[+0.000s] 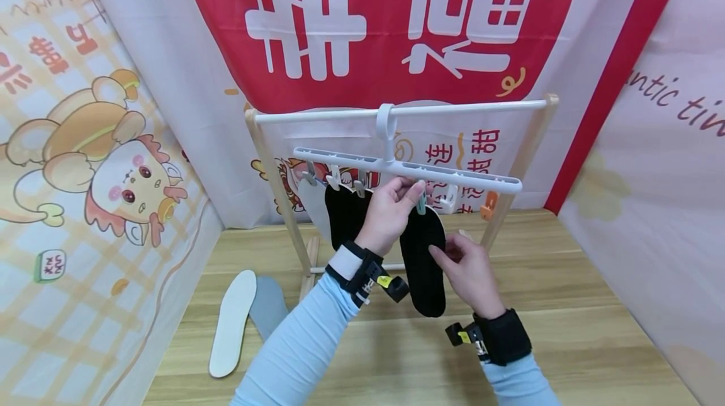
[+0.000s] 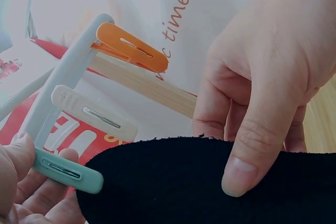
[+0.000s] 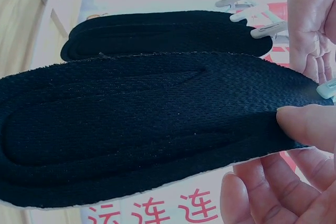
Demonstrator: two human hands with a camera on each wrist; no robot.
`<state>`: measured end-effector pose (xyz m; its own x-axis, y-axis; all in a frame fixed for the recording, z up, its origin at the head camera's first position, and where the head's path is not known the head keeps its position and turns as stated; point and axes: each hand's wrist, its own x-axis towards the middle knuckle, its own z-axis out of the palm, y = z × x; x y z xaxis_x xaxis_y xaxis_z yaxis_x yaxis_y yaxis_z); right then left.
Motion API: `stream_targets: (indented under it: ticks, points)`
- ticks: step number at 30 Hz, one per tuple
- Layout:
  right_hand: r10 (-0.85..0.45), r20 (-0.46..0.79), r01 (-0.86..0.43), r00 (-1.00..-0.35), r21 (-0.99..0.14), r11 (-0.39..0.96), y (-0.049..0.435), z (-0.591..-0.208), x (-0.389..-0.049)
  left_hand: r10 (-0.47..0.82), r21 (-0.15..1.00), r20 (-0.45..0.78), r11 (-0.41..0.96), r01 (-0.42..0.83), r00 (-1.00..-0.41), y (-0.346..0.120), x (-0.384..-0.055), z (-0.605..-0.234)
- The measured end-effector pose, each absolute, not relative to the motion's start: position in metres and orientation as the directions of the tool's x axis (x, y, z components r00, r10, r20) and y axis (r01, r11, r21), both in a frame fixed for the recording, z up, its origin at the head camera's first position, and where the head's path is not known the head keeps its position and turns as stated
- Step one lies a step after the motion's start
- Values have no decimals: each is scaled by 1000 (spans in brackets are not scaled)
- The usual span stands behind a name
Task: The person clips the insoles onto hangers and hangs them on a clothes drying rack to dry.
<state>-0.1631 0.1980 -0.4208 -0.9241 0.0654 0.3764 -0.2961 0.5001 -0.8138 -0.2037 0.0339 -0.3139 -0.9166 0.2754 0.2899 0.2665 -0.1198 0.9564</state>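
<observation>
Two hands work at one hanger: the left hand [image 1: 391,211] pinches the teal clip [image 1: 421,203], while the right hand [image 1: 470,270] pinches a black insole [image 1: 423,274], thumb on its dark face and fingers behind its edge. That insole hangs between the hands, its upper end overlapped by the teal clip, its lower end free. Six clips hang along the white hanger [image 1: 476,178]: three to the left, then the teal one, a white clip [image 1: 450,198] and an orange clip [image 1: 489,204]. Two more insoles [image 3: 168,43] hang from the left-hand clips. Another two, a white insole [image 1: 232,324] and a grey insole [image 1: 269,302], lie overlapping on the desk [image 1: 572,305], left of the rack [image 1: 317,115]. The right-hand wall cloth [image 1: 651,173] reads "time"; red characters behind the rack read "运连连".
</observation>
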Motion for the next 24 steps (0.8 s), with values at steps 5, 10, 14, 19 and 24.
stream_targets:
  ticks: [5,10,14,19,24]
  points:
    - [68,388,-306,-919,-812,498,199,-421,-164,286,958,285,-104,266,-915,35,-202,-311]
    - [63,400,-316,-914,-801,509,201,-421,-165,295,958,287,-79,276,-911,38,-213,-324]
    - [66,390,-306,-918,-806,507,203,-422,-167,290,955,294,-57,290,-911,40,-218,-332]
    - [75,375,-292,-924,-818,496,205,-423,-170,280,948,308,-14,317,-909,41,-220,-335]
    - [72,370,-294,-926,-828,477,205,-427,-174,268,942,314,32,334,-911,40,-220,-339]
